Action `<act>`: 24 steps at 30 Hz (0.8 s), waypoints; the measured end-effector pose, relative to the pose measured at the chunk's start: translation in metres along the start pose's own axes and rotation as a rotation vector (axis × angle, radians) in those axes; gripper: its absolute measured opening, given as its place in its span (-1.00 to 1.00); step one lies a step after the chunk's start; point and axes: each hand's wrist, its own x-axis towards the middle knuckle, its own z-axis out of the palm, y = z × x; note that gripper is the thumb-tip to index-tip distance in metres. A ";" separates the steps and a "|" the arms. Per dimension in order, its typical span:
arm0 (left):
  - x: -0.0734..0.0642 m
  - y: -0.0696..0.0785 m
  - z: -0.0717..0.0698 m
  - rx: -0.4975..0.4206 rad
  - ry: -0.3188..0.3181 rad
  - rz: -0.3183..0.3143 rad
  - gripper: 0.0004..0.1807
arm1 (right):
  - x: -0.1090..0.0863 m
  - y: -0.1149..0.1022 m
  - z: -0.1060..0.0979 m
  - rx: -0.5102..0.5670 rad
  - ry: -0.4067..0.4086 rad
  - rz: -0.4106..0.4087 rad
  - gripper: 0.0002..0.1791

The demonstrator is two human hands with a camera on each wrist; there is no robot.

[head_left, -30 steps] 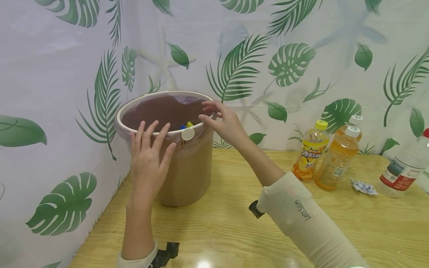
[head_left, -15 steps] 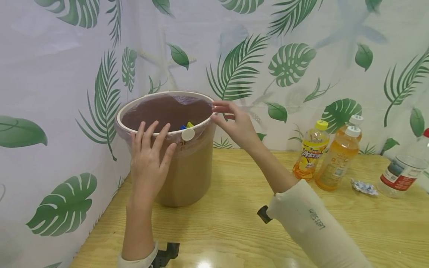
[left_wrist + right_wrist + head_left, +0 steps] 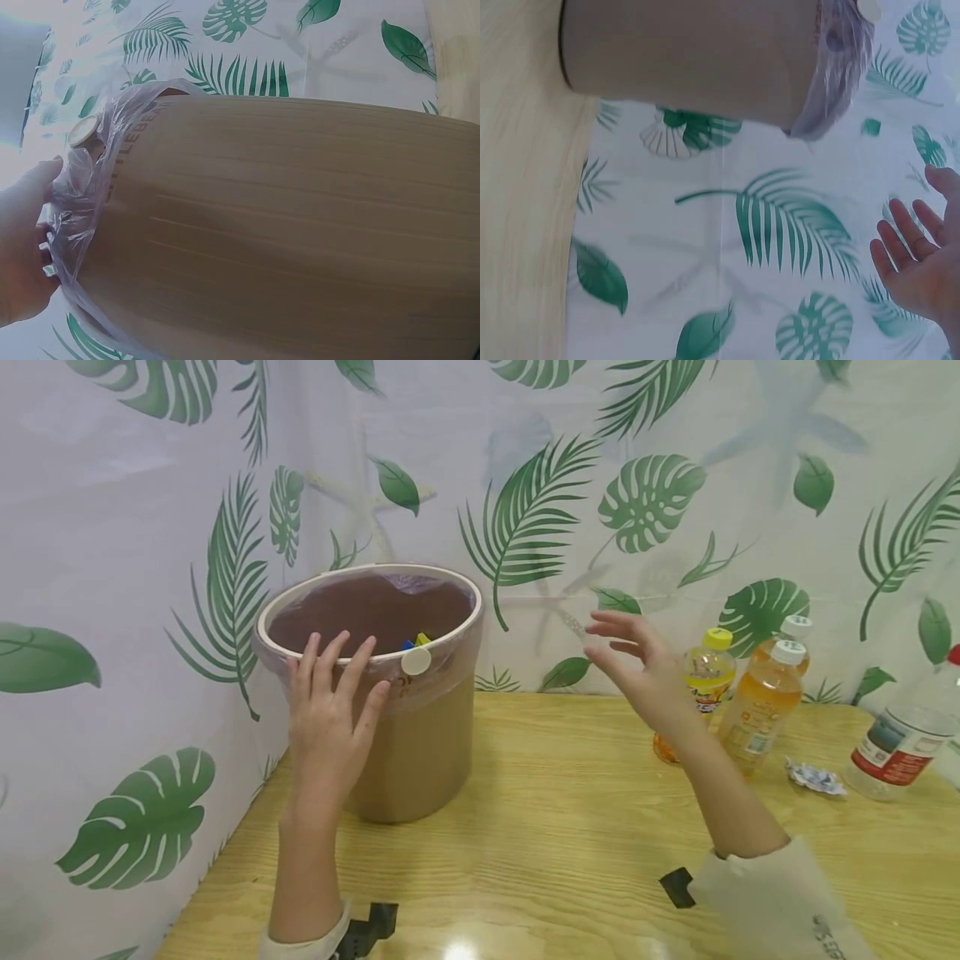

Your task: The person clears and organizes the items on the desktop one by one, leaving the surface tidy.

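A brown round trash bin [image 3: 420,752] with a white rim stands on the left of the table, and a thin clear plastic bag [image 3: 75,217] is folded over its edge. My left hand [image 3: 324,727] rests against the near rim with its fingers spread and tips over the edge; the left wrist view shows it beside the bag. My right hand [image 3: 648,681] hangs in the air right of the bin, fingers loosely bent, holding nothing; the right wrist view shows its open palm [image 3: 922,277]. A round cream knob [image 3: 416,660] sits at the rim, with a blue and yellow item [image 3: 422,640] behind it.
On the right stand a yellow-capped drink bottle [image 3: 708,681], white-capped orange bottles [image 3: 765,706] and a red-capped bottle [image 3: 903,747]. A crumpled silvery wrapper [image 3: 815,777] lies between them. Leaf-printed sheets line the wall behind and left of the wooden table [image 3: 540,827].
My right hand has left the bin's right rim and moved right through the air, now partly in front of the yellow-capped bottle. The left hand has stayed on the rim.
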 end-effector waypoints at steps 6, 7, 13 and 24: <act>0.000 0.000 -0.001 0.010 -0.012 -0.006 -0.41 | -0.023 0.017 -0.042 -0.052 0.125 0.037 -0.58; 0.000 0.000 -0.001 0.010 -0.013 -0.007 -0.41 | -0.027 0.020 -0.049 -0.058 0.145 0.048 -0.58; -0.001 0.001 -0.001 0.005 -0.010 -0.010 -0.41 | -0.051 0.034 -0.090 -0.138 0.208 0.174 -0.55; -0.001 0.001 0.000 0.000 0.005 -0.002 -0.40 | -0.085 0.073 -0.140 -0.088 0.407 0.388 -0.53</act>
